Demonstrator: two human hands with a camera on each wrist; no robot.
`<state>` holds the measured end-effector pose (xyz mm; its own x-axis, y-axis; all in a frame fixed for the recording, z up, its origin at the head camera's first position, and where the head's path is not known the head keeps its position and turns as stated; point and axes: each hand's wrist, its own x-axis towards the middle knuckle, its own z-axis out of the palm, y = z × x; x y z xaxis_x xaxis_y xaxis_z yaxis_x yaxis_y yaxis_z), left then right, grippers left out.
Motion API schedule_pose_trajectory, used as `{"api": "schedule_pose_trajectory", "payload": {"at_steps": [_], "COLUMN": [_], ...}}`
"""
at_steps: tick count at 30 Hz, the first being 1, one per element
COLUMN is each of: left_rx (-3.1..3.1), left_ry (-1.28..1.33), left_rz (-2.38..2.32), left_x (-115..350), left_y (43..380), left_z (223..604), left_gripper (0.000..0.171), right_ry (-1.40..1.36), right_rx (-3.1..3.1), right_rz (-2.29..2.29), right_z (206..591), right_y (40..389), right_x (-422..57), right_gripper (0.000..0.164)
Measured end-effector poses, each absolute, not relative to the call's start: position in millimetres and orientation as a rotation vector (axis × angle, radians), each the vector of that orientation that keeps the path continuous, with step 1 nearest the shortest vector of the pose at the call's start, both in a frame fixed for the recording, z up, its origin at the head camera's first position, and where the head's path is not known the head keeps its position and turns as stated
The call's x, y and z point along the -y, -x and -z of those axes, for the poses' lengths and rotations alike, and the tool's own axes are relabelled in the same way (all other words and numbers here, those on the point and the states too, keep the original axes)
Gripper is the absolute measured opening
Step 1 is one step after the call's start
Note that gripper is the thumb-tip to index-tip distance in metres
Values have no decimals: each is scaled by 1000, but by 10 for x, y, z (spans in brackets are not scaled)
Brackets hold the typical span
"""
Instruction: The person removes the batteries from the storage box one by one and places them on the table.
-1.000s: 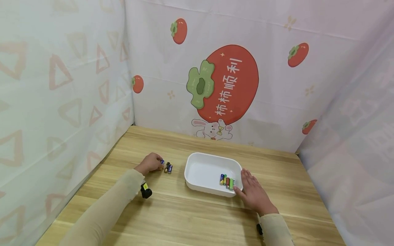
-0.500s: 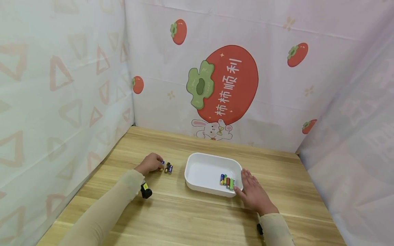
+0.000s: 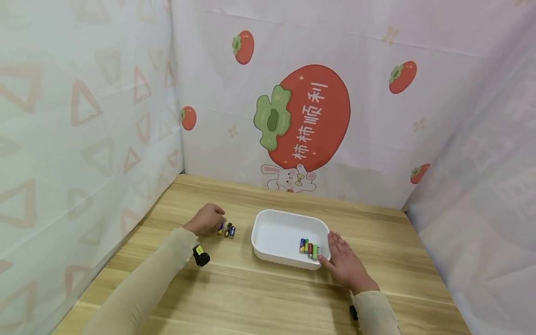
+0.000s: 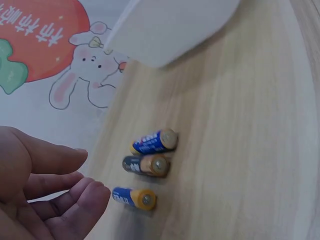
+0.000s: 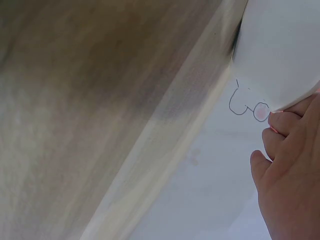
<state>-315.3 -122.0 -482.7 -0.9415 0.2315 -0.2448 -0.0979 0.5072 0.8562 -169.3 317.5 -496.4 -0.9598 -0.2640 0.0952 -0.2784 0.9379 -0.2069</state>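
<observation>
White, round-cornered tray [image 3: 274,235] holds multicoloured cylindrical batteries [image 3: 310,250] at its near right corner; right hand [image 3: 346,263], fingers straight, touches its right edge; left hand [image 3: 208,218], fingers parted, empty, beside three blue and black batteries [image 3: 228,230] toward the wooden table [image 3: 251,298]'s left edge.

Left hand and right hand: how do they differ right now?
Place: the left hand is beside three batteries on the table, while the right hand touches the right end of the white tray.
Pose: the left hand has its thumb and fingers bent with a gap between them; the right hand has its fingers extended along the tray.
Shared: both emerge from beige sleeves, and neither grips a battery.
</observation>
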Motion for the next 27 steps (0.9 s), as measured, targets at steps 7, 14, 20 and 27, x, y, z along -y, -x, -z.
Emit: {"api": "schedule_pose_trajectory", "payload": {"at_steps": [7,14,20,27], "left_rx": [-2296,-2280,-2255,-2236], "left_ry": [-164,-192,-202,-272], "left_rz": [-1568,-1582,-1607,-1610], "left_x": [1081,880,735,529], "left_y": [3196,3148,3137,3112], "left_z": [4648,4452,4361,4231], "left_gripper": [41,42,40,38], "right_ry": [-426,-418,-427,-429], "right_rx": [3020,3020,3012,3004], "right_rz": [-341,-335,-349,-348], "right_z": [4971,4995,4992,5004], "right_y": [1697,1695,1681,1686], "right_x": [-3190,-3200,-3194,-3190], "right_gripper": [84,85,83,83]}}
